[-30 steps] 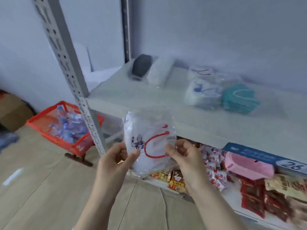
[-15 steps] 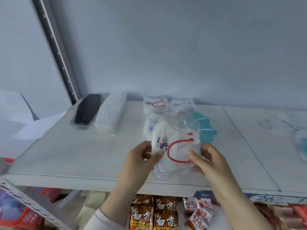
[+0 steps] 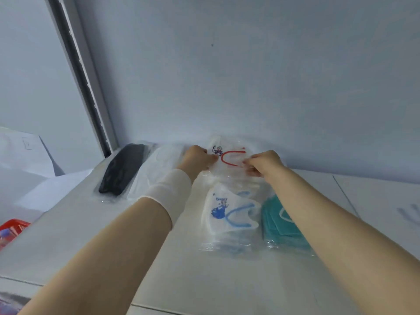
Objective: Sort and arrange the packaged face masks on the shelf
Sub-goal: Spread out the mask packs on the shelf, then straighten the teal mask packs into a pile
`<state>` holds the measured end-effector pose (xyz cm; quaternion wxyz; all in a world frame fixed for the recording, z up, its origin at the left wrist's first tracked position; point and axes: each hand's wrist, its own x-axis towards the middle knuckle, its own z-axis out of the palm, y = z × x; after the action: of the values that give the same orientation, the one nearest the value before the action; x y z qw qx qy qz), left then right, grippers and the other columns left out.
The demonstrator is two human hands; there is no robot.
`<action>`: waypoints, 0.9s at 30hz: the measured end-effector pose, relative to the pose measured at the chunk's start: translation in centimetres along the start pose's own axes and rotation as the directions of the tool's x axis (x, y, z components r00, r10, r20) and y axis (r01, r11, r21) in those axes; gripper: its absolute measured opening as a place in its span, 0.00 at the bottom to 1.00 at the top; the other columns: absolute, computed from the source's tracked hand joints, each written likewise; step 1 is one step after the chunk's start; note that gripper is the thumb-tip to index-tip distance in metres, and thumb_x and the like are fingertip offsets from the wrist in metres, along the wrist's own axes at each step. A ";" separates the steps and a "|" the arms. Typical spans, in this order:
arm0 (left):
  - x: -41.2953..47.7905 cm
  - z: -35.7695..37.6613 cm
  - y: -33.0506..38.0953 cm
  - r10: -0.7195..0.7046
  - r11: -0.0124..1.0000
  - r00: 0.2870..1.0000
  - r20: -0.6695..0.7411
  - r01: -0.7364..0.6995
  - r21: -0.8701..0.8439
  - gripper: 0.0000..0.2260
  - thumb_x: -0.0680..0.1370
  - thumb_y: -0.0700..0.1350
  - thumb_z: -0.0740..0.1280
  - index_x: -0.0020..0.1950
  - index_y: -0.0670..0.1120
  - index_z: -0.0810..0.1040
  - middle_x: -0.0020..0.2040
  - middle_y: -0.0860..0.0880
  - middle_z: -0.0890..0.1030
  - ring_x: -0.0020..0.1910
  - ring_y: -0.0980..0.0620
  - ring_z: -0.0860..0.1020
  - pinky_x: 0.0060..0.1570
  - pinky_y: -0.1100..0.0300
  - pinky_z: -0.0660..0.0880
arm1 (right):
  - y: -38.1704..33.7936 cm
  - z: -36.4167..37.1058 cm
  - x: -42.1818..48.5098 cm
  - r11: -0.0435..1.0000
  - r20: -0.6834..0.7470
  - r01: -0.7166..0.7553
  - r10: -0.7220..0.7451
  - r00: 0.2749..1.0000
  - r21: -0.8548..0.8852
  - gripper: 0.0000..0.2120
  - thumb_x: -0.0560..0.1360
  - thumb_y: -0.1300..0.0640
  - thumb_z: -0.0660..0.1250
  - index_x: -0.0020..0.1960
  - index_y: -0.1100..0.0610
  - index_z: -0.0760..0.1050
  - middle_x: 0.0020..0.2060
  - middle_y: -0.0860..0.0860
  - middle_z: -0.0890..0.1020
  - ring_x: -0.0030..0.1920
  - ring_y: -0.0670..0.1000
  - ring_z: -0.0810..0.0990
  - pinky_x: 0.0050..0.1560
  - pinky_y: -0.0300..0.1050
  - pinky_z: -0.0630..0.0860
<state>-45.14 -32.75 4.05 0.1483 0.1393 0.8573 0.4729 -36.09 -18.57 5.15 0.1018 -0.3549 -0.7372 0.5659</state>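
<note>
Both pinch mask pack [image 3: 229, 156] (edges): left hand [image 3: 198, 159], right hand [image 3: 264, 163].

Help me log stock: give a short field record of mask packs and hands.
held pack: red-strap mask pack, at the back by the wall
left hand: pinches its left edge
right hand: pinches its right edge
in front: blue-strap mask pack, teal mask pack to its right
far left: black mask pack, white mask pack beside it

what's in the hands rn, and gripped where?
Both hold the red-strap mask packet: the left hand pinches its left edge, the right hand its right edge.
</note>
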 end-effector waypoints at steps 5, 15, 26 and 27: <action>2.3 0.9 -1.4 -0.006 0.975 1.000 -0.005 0.007 0.221 0.15 0.76 0.46 0.67 0.51 0.33 0.78 0.50 0.36 0.80 0.54 0.40 0.78 0.50 0.54 0.73 | 0.5 1.3 2.3 0.954 -0.034 -0.015 0.005 0.999 -0.298 0.10 0.72 0.62 0.70 0.49 0.69 0.76 0.42 0.59 0.80 0.42 0.54 0.78 0.48 0.46 0.76; 0.7 1.8 -0.6 0.144 0.834 0.979 -0.142 -0.043 0.550 0.22 0.81 0.54 0.58 0.67 0.39 0.70 0.65 0.38 0.71 0.65 0.39 0.68 0.62 0.51 0.65 | 1.5 0.2 3.1 0.853 -0.101 0.081 -0.154 0.983 -0.515 0.09 0.76 0.56 0.62 0.46 0.62 0.76 0.54 0.61 0.80 0.55 0.60 0.79 0.45 0.44 0.70; -5.9 11.8 12.1 0.646 0.412 0.737 0.198 -0.556 0.722 0.17 0.81 0.50 0.57 0.69 0.49 0.68 0.68 0.47 0.70 0.66 0.45 0.68 0.63 0.54 0.62 | 5.6 -17.7 -2.5 0.307 0.046 0.253 -0.552 0.833 -0.917 0.18 0.79 0.53 0.57 0.67 0.57 0.69 0.63 0.56 0.72 0.63 0.56 0.69 0.61 0.48 0.68; -6.9 14.1 13.2 0.642 0.395 0.731 0.231 -0.574 0.717 0.17 0.81 0.50 0.57 0.69 0.49 0.68 0.68 0.47 0.70 0.66 0.46 0.68 0.63 0.55 0.62 | 6.8 -20.2 -3.1 0.277 0.045 0.229 -0.541 0.840 -0.933 0.18 0.79 0.53 0.57 0.67 0.57 0.69 0.63 0.56 0.72 0.63 0.57 0.69 0.61 0.48 0.68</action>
<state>-32.07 -17.76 9.00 -0.1415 0.4702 0.8652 0.1015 -19.93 -4.44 6.61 0.1285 -0.2349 -0.9628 -0.0354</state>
